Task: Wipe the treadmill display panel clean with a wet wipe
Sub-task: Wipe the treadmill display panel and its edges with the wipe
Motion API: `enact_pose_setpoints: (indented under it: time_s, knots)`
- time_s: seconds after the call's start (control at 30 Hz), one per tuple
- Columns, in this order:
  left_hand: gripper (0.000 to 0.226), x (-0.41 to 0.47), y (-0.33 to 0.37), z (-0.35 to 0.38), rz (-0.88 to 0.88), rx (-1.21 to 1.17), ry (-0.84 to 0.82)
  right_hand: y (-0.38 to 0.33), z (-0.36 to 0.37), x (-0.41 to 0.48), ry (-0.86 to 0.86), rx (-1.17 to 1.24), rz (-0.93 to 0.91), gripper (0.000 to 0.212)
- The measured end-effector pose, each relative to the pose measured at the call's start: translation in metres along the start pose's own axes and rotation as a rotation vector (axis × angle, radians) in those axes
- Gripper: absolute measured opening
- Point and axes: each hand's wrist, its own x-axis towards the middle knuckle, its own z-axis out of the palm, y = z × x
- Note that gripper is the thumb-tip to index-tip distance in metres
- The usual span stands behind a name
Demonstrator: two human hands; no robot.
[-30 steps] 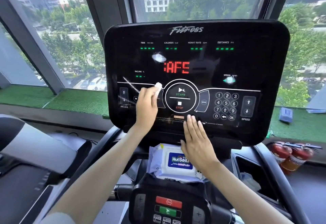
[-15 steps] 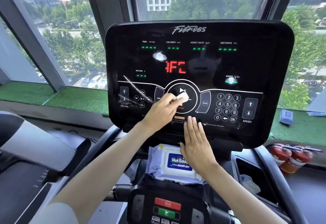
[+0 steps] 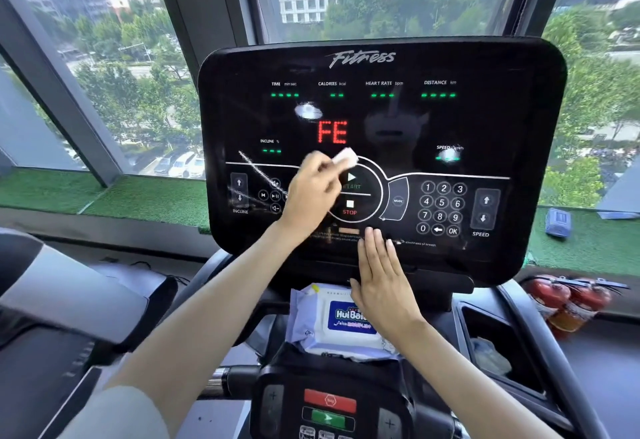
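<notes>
The black treadmill display panel stands upright in front of me, showing red letters "FE". My left hand pinches a small folded white wet wipe against the panel, just above the round START/STOP ring. My right hand lies flat, fingers together, on the panel's lower edge below the STOP button. White smudges remain on the glass: a blotch under the TIME readout, a streak by the INCLINE buttons, and a spot at SPEED.
A pack of wet wipes lies on the console shelf under my right wrist. Below it sits a handlebar control block with red and green buttons. Two red fire extinguishers lie at the right; a blue object rests on the green sill.
My left hand has carried the wipe rightward from the left control buttons, then up to the top of the START ring. My right hand stayed in place. The red letters scrolled.
</notes>
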Motion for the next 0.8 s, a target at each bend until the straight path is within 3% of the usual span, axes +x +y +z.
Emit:
enact_pose_setpoints:
  time_s: [0.07, 0.17, 0.23, 0.33, 0.4, 0.57, 0.63, 0.73, 0.8]
  knots:
    - [0.039, -0.001, 0.01, 0.008, -0.059, -0.038, 0.034, 0.0, 0.0, 0.0, 0.002, 0.002, 0.003, 0.064]
    - [0.034, -0.023, 0.021, 0.016, 0.31, 0.039, -0.285, 0.001, 0.001, -0.001, -0.006, 0.009, 0.0, 0.064]
    - [0.032, -0.018, 0.012, 0.01, 0.385, 0.048, -0.336, 0.002, 0.001, -0.001, -0.011, 0.002, -0.004, 0.064]
    - [0.039, 0.006, 0.007, 0.004, 0.061, -0.066, -0.086, 0.001, 0.0, -0.001, -0.018, -0.003, 0.002, 0.064]
    - [0.039, 0.007, 0.017, 0.009, -0.033, -0.085, -0.002, 0.0, 0.0, -0.001, -0.019, -0.002, 0.002, 0.064]
    - [0.029, -0.025, 0.027, 0.016, 0.4, 0.115, -0.331, 0.002, -0.001, -0.001, -0.014, 0.001, -0.011, 0.064]
    - [0.03, -0.011, 0.017, 0.008, 0.325, 0.097, -0.235, 0.003, -0.002, -0.001, -0.02, -0.006, -0.015, 0.065]
    - [0.036, 0.016, 0.014, 0.004, -0.061, -0.029, 0.072, 0.002, -0.002, -0.001, -0.034, -0.015, -0.013, 0.066]
    - [0.037, 0.017, 0.029, 0.014, -0.12, -0.049, 0.114, 0.002, -0.003, -0.001, -0.036, -0.015, -0.007, 0.066]
